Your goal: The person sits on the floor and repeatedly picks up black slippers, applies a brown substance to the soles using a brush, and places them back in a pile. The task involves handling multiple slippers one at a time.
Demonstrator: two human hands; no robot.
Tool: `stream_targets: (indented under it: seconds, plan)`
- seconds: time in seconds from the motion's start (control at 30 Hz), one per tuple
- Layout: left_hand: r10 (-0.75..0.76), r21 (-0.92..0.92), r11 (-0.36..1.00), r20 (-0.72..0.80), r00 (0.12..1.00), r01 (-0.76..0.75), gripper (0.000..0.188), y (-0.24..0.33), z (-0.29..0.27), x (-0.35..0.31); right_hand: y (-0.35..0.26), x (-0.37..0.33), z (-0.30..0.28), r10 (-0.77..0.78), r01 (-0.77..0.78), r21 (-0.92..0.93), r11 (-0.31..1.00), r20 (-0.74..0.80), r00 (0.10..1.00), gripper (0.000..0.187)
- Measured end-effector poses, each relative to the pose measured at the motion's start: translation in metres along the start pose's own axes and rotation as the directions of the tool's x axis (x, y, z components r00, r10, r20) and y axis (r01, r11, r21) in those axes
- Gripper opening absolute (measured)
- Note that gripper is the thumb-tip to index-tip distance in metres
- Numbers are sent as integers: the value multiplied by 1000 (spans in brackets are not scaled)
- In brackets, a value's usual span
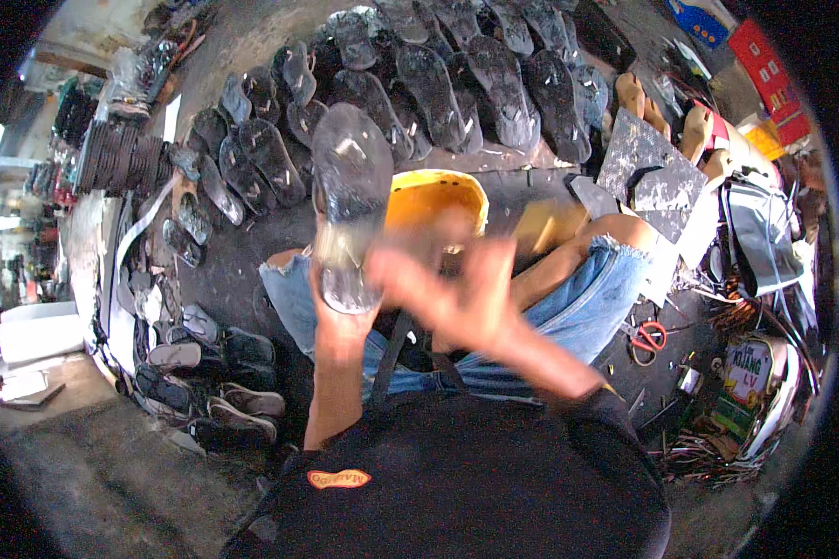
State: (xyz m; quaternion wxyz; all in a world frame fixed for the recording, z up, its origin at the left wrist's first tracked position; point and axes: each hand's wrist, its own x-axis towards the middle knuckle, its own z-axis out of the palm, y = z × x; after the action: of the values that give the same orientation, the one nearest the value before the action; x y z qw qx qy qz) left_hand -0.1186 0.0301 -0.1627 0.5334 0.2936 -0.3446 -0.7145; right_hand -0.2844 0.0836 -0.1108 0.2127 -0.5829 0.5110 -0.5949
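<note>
Head view. My left hand [340, 321] clamped on heel end of one dark sandal sole [350, 191]; sole runs up and away from grip, long axis near upright. My right hand [457, 279] blurred, just right of sole's lower half; grip state cannot tell. Yellow bucket [438, 200] beyond. One pair red-handled scissors [648, 337] well right. Finished soles in rows beyond; count uncertain.
</note>
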Motion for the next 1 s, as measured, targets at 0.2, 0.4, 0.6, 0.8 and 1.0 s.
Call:
stream_targets:
  seconds: [0.2,0.4,0.6,0.8,1.0]
  plan:
    - [-227,-365,898,90,970,245,41,-5,-6,8,-37,-18,8,116,-153,137,979,248,962,19]
    - [-165,-322,933,11,986,160,51,-1,-6,16,0,-17,19,95,-90,52,995,-110,989,28]
    - [-137,-555,793,241,961,252,50,-15,-15,16,0,-13,4,-57,49,-86,995,-94,994,32]
    - [-138,-137,980,64,988,146,53,-16,4,12,40,58,-40,45,-133,-214,968,-370,928,24]
    - [-62,-16,998,74,995,63,52,-8,-11,30,-24,-61,19,-227,228,31,973,281,932,35]
